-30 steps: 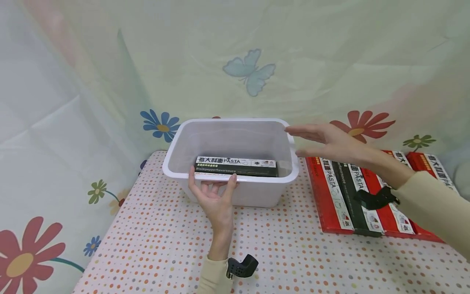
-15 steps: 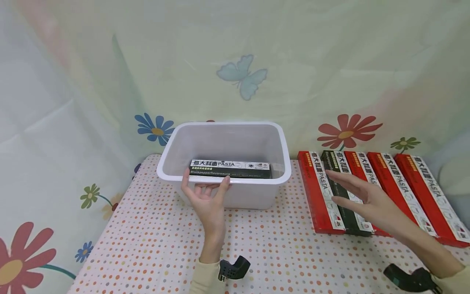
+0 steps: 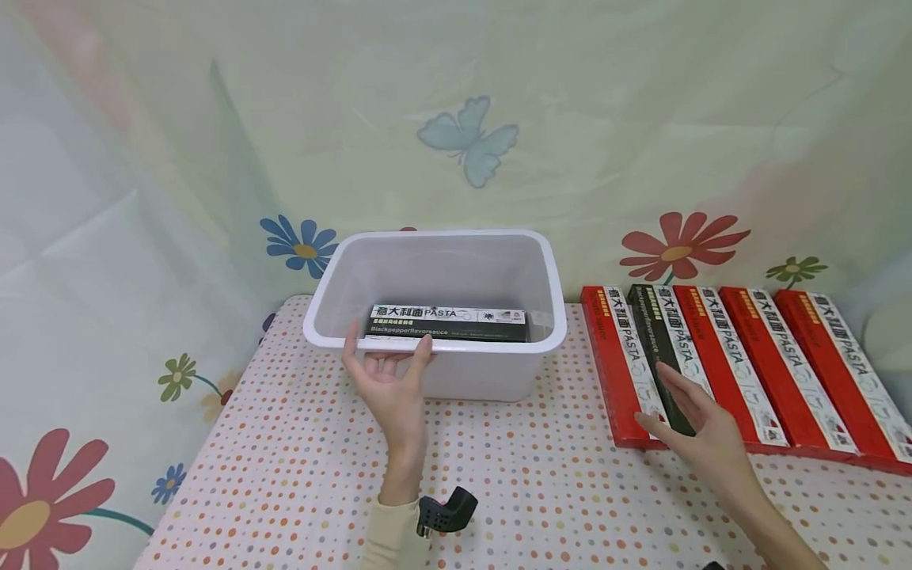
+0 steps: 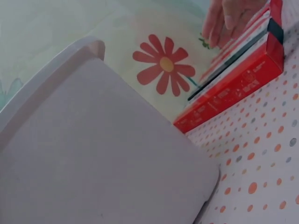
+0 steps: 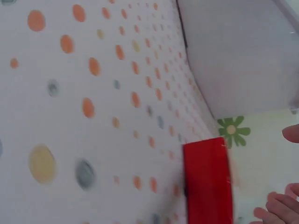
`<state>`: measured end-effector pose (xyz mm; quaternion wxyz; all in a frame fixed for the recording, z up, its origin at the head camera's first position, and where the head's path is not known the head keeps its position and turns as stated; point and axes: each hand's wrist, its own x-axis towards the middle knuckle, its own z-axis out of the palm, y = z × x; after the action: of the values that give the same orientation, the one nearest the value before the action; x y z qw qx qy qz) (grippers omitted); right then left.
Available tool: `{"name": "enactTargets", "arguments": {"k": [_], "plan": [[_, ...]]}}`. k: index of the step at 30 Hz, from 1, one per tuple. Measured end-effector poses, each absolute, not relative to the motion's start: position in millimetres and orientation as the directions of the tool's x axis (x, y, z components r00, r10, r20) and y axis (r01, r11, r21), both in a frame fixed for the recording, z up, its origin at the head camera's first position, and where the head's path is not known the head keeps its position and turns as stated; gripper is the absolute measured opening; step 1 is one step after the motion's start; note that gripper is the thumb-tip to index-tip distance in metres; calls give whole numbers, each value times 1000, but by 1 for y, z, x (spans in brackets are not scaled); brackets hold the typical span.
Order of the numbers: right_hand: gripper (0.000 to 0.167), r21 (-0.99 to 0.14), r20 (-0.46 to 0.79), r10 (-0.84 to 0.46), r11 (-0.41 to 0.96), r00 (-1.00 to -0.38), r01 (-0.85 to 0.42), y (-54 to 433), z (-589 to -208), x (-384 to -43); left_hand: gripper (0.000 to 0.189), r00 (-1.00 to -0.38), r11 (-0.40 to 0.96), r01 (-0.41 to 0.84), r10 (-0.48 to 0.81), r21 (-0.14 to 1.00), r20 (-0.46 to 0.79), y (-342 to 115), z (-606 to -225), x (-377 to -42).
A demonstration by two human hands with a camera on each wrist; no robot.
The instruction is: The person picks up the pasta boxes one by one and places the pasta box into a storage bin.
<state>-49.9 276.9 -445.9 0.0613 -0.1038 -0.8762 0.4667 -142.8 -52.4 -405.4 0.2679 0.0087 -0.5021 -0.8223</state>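
Note:
A white plastic bin (image 3: 484, 376) stands at the back of the table, and inside it lies a black pepper pasta box (image 3: 449, 324). My left hand (image 3: 392, 404) holds the bin's front rim, some fingers tucked below the lip and the thumb against it. To the right, several long pasta boxes lie side by side: a red one (image 3: 609, 356) at the left end, then a dark green one (image 3: 651, 332), then more red. My right hand (image 3: 712, 443) hovers over the near ends of these boxes, thumb and fingers spread apart, holding nothing. Its fingertips (image 5: 282, 212) show at the edge of the right wrist view.
A dotted cloth (image 3: 513, 475) covers the table. Behind it hangs a flowered backdrop (image 3: 570, 158), close behind the bin and box row. The bin's side wall (image 4: 103, 140) fills much of the left wrist view.
My right hand has moved from the bin's right rim, right and toward me, to the near ends of the pasta boxes. The left hand stays at the front rim.

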Motion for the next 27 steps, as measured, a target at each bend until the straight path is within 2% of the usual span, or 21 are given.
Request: {"name": "enactTargets", "arguments": {"k": [7,16,27], "plan": [[97,-830,-31,275,529,-961,178,267,-461,-52,102,-852,-360,456,-441,814,282,-51,-408,-141],[100,-807,93,228,587,-969,61,266,-465,-58,100,-843,-362,480,-443,799,306,-53,-410,-143],[107,-741,22,260,652,-965,159,264,-460,-73,101,-844,-369,483,-438,795,309,-51,-411,-142]]}}
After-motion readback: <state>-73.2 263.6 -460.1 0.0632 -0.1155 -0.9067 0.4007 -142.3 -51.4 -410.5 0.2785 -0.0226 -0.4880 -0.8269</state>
